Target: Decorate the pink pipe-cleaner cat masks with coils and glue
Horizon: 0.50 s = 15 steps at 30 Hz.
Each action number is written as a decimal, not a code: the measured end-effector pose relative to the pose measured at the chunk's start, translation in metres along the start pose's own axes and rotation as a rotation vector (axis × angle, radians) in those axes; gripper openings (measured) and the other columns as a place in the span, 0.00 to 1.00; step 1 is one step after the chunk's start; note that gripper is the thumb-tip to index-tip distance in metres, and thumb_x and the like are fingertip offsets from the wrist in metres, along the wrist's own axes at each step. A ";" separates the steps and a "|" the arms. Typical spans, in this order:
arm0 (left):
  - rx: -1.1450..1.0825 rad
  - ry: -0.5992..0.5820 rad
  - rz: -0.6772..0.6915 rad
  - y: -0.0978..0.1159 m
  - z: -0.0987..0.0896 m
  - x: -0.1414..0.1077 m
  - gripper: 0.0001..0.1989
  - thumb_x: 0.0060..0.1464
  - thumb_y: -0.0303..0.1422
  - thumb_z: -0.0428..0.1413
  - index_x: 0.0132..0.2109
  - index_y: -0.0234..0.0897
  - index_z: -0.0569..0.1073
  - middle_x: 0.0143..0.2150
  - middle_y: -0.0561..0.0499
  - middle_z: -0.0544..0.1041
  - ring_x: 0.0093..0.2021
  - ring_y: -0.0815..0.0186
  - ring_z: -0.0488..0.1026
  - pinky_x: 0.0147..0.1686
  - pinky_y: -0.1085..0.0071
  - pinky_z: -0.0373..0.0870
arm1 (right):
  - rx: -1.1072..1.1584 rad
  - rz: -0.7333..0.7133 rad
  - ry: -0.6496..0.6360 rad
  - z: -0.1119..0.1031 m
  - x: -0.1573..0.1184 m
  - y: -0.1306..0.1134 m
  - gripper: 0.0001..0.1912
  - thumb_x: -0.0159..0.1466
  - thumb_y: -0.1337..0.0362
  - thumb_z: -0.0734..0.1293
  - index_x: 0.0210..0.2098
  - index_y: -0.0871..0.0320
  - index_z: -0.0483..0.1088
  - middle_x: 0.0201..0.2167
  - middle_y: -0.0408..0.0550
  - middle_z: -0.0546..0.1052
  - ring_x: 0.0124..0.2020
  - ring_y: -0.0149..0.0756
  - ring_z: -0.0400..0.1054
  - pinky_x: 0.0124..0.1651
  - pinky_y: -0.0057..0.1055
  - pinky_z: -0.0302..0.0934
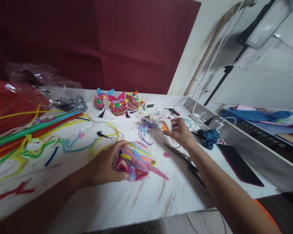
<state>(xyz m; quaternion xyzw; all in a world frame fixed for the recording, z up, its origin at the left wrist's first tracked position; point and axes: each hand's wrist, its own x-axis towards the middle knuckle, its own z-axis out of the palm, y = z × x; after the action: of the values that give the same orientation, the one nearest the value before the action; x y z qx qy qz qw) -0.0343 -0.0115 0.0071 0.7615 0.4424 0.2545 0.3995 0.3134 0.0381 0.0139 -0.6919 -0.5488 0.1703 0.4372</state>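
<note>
"How much room is there around the striped ball?"

"Plenty on the near side: bare tabletop runs from it to the front edge. On the left, the pipe cleaners crowd the surface; on the right, past the dark phone, the raised side board closes things off."

"And the hands?"

"The left hand grasps the ball by its left side, thumb low, over the middle of the table. The right hand, farther back, has thumb and fingers closed about a white-and-orange tool."

"What can't you make out?"

"The ball's left side, behind that hand, and whether its underside touches the table. The tool is half covered and blurry against the tangled scraps. The right forearm hides part of the scissors, and both arms run out of view at the bottom."

"Which way does the ball point?"

"Its pink spike sticks out rightward, slanting toward the front edge; that's its long axis. The three decorated heads sit well apart, at the back."
</note>
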 end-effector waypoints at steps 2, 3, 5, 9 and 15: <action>-0.081 -0.078 -0.005 -0.010 -0.003 0.000 0.50 0.42 0.40 0.72 0.72 0.49 0.66 0.59 0.45 0.84 0.51 0.50 0.86 0.47 0.62 0.84 | 0.145 0.025 -0.002 -0.002 -0.012 -0.007 0.38 0.42 0.45 0.81 0.44 0.49 0.62 0.35 0.38 0.70 0.31 0.37 0.67 0.30 0.33 0.63; -0.102 -0.096 0.008 -0.014 -0.004 -0.001 0.52 0.42 0.40 0.73 0.74 0.50 0.65 0.63 0.43 0.83 0.55 0.49 0.85 0.48 0.62 0.83 | 0.242 0.049 -0.018 -0.002 -0.018 -0.010 0.39 0.40 0.45 0.82 0.45 0.49 0.63 0.35 0.38 0.69 0.30 0.35 0.66 0.28 0.32 0.63; -0.099 -0.096 0.055 -0.020 -0.005 -0.002 0.53 0.42 0.39 0.73 0.75 0.51 0.65 0.69 0.43 0.79 0.62 0.47 0.82 0.53 0.61 0.82 | 0.409 0.093 -0.018 -0.001 -0.029 -0.018 0.40 0.38 0.47 0.84 0.43 0.50 0.65 0.33 0.36 0.69 0.27 0.33 0.64 0.25 0.30 0.63; -0.096 -0.069 0.106 -0.019 -0.006 -0.004 0.51 0.41 0.39 0.75 0.73 0.51 0.70 0.70 0.44 0.78 0.66 0.45 0.79 0.62 0.58 0.78 | 0.590 0.180 -0.013 0.000 -0.042 -0.027 0.39 0.32 0.51 0.87 0.38 0.50 0.68 0.26 0.33 0.68 0.23 0.31 0.65 0.21 0.28 0.62; -0.151 -0.165 0.158 -0.017 -0.011 0.000 0.50 0.38 0.37 0.75 0.70 0.42 0.71 0.68 0.38 0.78 0.63 0.44 0.80 0.56 0.60 0.82 | 0.772 0.282 -0.091 -0.003 -0.050 -0.026 0.37 0.32 0.57 0.89 0.37 0.50 0.71 0.24 0.35 0.76 0.21 0.35 0.74 0.21 0.28 0.69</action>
<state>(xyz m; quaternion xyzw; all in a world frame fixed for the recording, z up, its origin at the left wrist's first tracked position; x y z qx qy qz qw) -0.0504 -0.0027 -0.0007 0.7800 0.3263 0.2544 0.4695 0.2829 -0.0087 0.0238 -0.5372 -0.3632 0.4522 0.6124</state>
